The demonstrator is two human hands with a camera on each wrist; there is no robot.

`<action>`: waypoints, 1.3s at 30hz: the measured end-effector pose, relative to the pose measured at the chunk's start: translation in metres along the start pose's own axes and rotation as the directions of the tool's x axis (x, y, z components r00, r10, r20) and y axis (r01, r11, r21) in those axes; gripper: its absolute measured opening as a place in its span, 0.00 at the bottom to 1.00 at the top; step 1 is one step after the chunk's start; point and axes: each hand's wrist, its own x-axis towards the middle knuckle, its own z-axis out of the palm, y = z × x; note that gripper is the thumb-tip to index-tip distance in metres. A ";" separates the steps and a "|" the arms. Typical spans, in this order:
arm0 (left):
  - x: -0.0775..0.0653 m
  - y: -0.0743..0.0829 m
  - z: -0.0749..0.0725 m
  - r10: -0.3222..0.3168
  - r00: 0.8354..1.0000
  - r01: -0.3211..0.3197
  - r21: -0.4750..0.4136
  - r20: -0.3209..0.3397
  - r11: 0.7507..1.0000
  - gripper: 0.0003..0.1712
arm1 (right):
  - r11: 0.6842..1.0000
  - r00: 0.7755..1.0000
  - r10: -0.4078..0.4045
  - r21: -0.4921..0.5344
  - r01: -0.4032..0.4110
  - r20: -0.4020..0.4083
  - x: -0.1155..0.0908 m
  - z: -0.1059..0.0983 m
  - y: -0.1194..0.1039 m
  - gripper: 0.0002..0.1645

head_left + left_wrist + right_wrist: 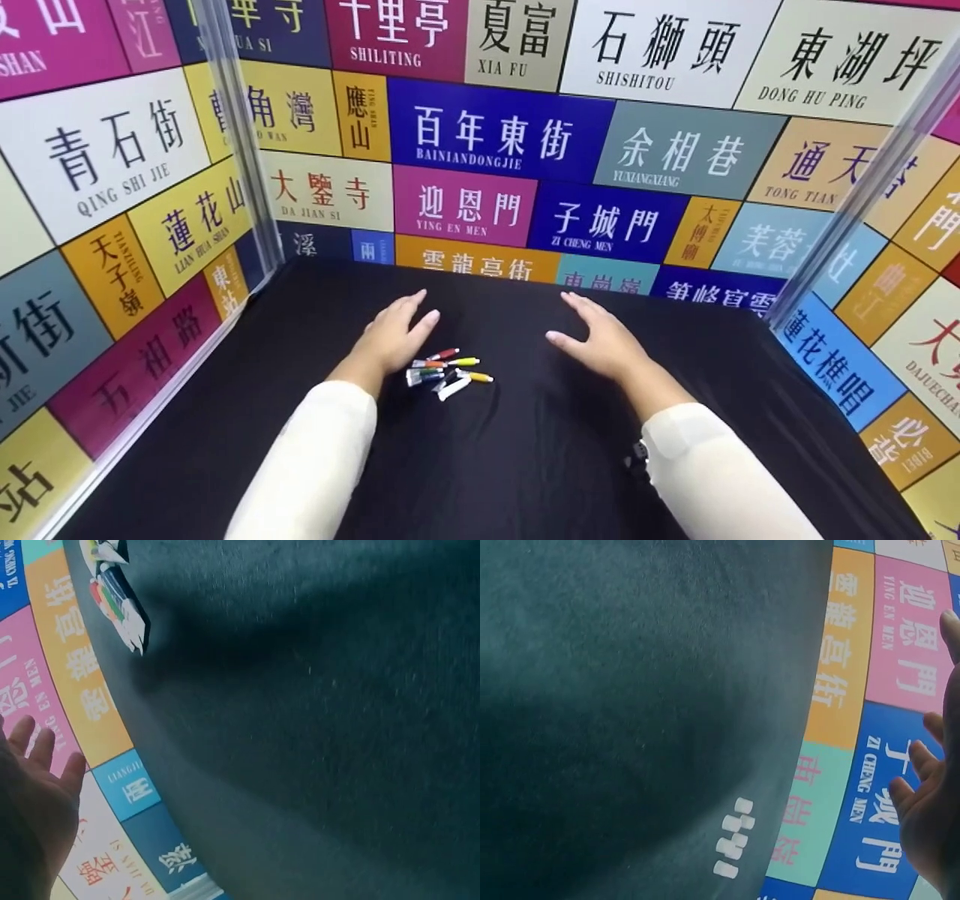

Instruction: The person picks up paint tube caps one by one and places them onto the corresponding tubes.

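Note:
A loose pile of small paint tubes (450, 373), in red, yellow, green, dark and white, lies on the black table. In the left wrist view the tubes (120, 607) show flattened white ends. My left hand (394, 334) hovers just to the left of the pile, fingers extended, holding nothing; part of this hand (45, 802) shows at the left wrist view's edge. Right of the pile, my right hand (604, 337) is held over the table with fingers spread and nothing in it. Its fingers (919, 765) show at the right edge of the right wrist view.
Several small white pieces (735, 836) stand in a cluster on the table in the right wrist view; in the head view they are hidden. The black table (465, 465) ends at walls of coloured sign panels (495, 127). Clear corner posts (244, 150) rise at both sides.

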 end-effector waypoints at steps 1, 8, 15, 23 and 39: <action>-0.001 0.000 0.001 0.004 1.000 -0.005 -0.030 -0.007 1.000 0.42 | 1.000 1.000 0.005 0.016 -0.005 -0.001 -0.001 -0.001 0.002 0.54; -0.009 0.001 0.005 0.048 0.998 -0.055 -0.177 -0.044 0.983 0.37 | 0.989 0.998 0.068 0.130 -0.068 0.004 -0.011 -0.006 0.016 0.52; -0.016 0.010 0.009 0.061 0.997 -0.072 -0.298 -0.046 0.952 0.33 | 0.956 0.996 0.088 0.279 -0.086 0.007 -0.019 -0.011 0.032 0.50; -0.027 0.015 0.024 0.047 0.999 -0.053 -0.409 -0.025 0.911 0.29 | 0.925 0.990 0.139 0.361 -0.120 -0.029 -0.031 -0.022 0.061 0.45; -0.039 0.017 0.043 0.071 0.997 -0.064 -0.238 0.023 0.969 0.16 | 0.913 0.969 0.242 0.350 -0.207 -0.058 -0.048 -0.021 0.098 0.46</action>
